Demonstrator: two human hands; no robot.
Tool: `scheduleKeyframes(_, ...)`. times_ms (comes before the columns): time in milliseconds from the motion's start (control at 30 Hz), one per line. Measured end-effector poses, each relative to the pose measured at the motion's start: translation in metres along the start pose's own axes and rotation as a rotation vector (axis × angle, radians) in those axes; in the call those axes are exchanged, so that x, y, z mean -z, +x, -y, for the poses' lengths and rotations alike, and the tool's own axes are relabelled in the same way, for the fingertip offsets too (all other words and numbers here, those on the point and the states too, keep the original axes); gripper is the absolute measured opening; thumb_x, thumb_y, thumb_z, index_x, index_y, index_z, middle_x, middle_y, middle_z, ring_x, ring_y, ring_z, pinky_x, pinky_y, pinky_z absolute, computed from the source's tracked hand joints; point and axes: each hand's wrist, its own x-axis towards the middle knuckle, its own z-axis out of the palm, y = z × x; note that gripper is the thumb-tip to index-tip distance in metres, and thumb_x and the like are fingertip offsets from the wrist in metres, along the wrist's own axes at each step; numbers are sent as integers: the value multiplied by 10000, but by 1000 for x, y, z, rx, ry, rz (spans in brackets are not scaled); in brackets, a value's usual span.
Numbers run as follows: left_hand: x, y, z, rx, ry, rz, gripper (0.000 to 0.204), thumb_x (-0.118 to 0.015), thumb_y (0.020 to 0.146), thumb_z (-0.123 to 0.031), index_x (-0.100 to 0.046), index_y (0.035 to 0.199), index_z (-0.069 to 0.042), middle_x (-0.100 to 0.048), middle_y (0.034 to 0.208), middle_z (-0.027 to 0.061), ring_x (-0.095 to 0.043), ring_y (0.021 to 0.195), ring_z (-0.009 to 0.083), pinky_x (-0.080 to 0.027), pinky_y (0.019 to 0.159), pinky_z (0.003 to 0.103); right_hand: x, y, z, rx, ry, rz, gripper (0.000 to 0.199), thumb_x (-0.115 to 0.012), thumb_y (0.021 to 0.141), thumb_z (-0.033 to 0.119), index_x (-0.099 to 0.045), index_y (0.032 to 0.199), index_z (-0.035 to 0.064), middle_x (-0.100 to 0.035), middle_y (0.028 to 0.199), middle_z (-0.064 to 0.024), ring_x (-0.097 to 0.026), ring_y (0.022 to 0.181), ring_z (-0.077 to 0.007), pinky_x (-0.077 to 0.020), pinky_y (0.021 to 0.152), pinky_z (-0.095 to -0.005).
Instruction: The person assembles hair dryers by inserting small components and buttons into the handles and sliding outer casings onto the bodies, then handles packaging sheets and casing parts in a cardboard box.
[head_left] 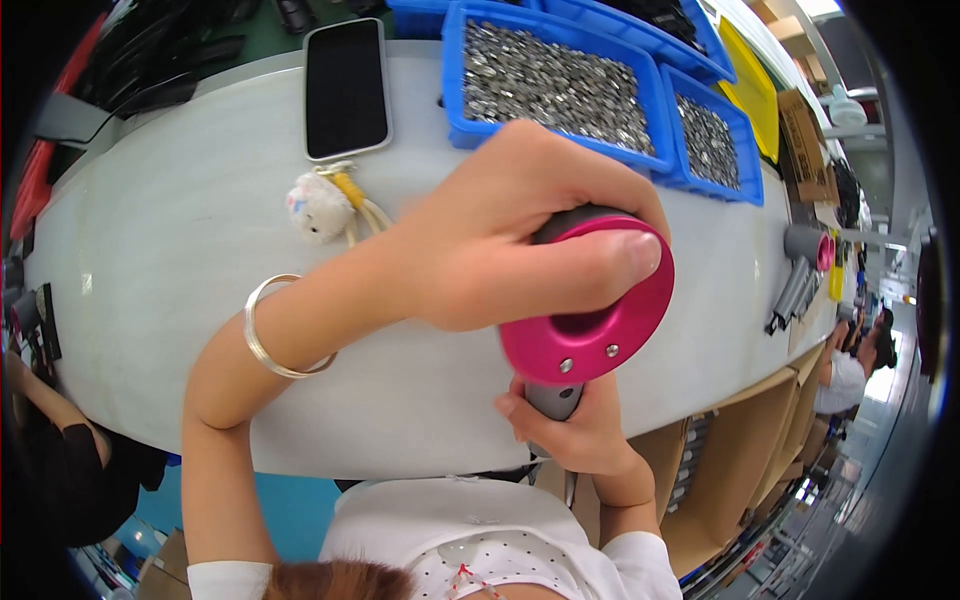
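Note:
A hair dryer with a bright pink round end [640,312] is held up over the table, this end facing me. Two small silver screws show on the pink ring's lower part. My left hand [530,240], wearing a bangle at the wrist, wraps over the dryer's head, its thumb lying across the ring's opening. Below, my right hand [580,425] is closed round the grey handle [553,400]. The dryer's far side is hidden behind the ring and my left hand.
Beyond my hands, blue bins [455,110] hold many small metal parts. A phone [346,90] and a plush charm [322,208] lie on the white table [150,300]. At right are another hair dryer [803,250] and cardboard boxes [735,475]. Other people [845,370] sit nearby.

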Motion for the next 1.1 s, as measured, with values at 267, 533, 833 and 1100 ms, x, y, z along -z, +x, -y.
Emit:
scheduleKeyframes(267,12,-13,46,-243,252,-172,368,-562,739,-189,-604,1023,41,-651,900,157,-648,799,254,-510,737,309,42,33,0,-21,-4,-105,217,-556,878,42,-550,1080,-36,-606,943,-65,-599,838,-123,-483,712,-248)
scheduleKeyframes(533,14,-11,45,-207,224,-152,316,-531,744,-149,-616,982,40,-661,891,154,-658,778,254,-519,730,307,68,179,64,692,-962,-165,166,-652,779,59,-647,932,-6,-639,853,-140,-627,744,-267,-493,682,-323)
scheduleKeyframes(833,12,-9,49,-231,225,-164,303,-526,753,-168,-615,963,32,-657,886,155,-653,770,273,-521,716,315,70,206,69,749,-961,-291,153,-630,819,139,-660,839,-10,-643,760,-131,-622,673,-254,-483,650,-331)
scheduleKeyframes(1100,14,-12,48,-241,237,-167,307,-512,758,-209,-626,943,8,-652,873,142,-641,772,269,-513,715,312,81,132,65,414,-514,-432,309,-532,920,221,-617,723,-2,-516,625,7,-431,597,-62,-353,556,-234)
